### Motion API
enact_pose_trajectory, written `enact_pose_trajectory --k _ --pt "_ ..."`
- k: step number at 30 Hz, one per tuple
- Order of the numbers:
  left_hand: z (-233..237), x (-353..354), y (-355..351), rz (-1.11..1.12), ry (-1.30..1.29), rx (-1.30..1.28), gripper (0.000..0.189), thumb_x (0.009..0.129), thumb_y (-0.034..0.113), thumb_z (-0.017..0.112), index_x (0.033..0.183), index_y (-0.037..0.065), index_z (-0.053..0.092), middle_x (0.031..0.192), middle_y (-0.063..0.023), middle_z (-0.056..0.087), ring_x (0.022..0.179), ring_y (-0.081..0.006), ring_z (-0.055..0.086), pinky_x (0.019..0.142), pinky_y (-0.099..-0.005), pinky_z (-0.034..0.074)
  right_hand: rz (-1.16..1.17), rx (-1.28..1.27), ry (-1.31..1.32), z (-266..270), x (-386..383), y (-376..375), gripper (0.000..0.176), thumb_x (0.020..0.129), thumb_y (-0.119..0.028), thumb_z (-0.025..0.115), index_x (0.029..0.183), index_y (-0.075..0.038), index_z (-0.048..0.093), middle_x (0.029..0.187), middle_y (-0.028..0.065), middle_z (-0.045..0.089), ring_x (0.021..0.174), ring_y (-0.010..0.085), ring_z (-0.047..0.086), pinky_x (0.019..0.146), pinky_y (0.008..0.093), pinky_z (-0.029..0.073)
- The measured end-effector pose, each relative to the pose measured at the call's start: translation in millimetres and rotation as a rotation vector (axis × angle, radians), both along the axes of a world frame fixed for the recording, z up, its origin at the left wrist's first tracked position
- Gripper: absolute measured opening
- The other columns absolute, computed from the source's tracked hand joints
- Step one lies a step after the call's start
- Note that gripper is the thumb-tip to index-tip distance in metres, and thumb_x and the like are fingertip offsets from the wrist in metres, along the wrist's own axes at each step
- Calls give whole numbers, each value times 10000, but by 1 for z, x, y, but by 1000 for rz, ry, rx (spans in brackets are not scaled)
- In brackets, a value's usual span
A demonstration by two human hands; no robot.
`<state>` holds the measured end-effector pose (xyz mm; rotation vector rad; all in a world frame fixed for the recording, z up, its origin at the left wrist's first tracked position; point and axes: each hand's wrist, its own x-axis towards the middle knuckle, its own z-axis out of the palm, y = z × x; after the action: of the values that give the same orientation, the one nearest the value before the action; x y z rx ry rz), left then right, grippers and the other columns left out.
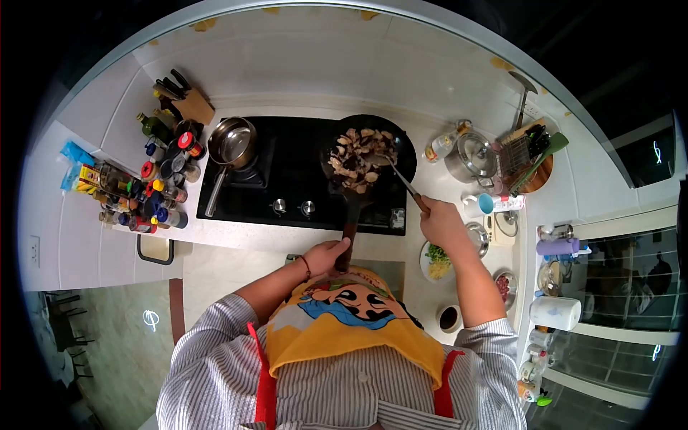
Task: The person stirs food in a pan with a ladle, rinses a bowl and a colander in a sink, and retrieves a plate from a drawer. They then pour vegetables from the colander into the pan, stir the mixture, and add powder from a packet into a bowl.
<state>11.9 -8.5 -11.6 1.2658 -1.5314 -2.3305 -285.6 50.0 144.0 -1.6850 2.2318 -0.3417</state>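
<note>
Pan on hob, both hands engaged

Worktop spans mid-frame, carrying the black hob. The dark pan of chopped food sits right of centre. The left hand has its grip wrapped round the pan's handle. The right hand pinches a spatula in its grip, blade in the food.

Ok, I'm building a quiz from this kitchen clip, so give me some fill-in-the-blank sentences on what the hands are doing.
1. The left hand grips the pan by its ____.
2. The right hand stirs the food with a ____.
3. The saucepan sits on the ____ side of the stove.
Missing words: handle; spatula; left.
</note>
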Motion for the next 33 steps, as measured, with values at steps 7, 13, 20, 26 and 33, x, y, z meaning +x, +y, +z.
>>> enact_pose_trajectory --k 7,13,20,26,33 --pt "-71 40 -93 39 -585 -1043 387 889 267 717 1220 88 630 1160 -164 658 1116 -370 639 963 -438 538 -152 -4 -184 -4 -3 4 369 872 -76 589 1222 -45 700 974 293 693 942 467 670 858 486 558" --pt "-102 26 -118 -236 -641 -1150 447 915 253 701 1329 101 630 1254 -186 645 1155 -369 632 992 -437 529 -148 25 -115 -19 -6 7 401 888 -131 663 1282 -63 693 1023 280 714 985 427 698 877 423 559" --pt "-134 15 -137 -284 -763 -1136 288 961 286 640 1174 112 726 1195 -178 687 1111 -368 665 954 -455 553 -140 25 -114 -13 -7 11 395 888 -141 656 1272 -60 698 1009 285 711 969 429 696 871 428 560" --pt "-105 6 -131 -293 -784 -1056 370 954 372 673 1114 46 746 1167 -211 703 1061 -367 701 915 -452 579 -117 47 -119 -3 1 16 360 890 -98 595 1226 -56 718 995 290 706 960 453 682 880 457 566" --pt "-20 5 -95 -323 -888 -765 623 973 531 607 1330 21 632 1312 -190 674 1182 -371 658 1026 -415 525 -104 1 -146 11 0 21 370 888 -105 616 1243 -53 709 1024 279 708 965 440 687 876 448 563"
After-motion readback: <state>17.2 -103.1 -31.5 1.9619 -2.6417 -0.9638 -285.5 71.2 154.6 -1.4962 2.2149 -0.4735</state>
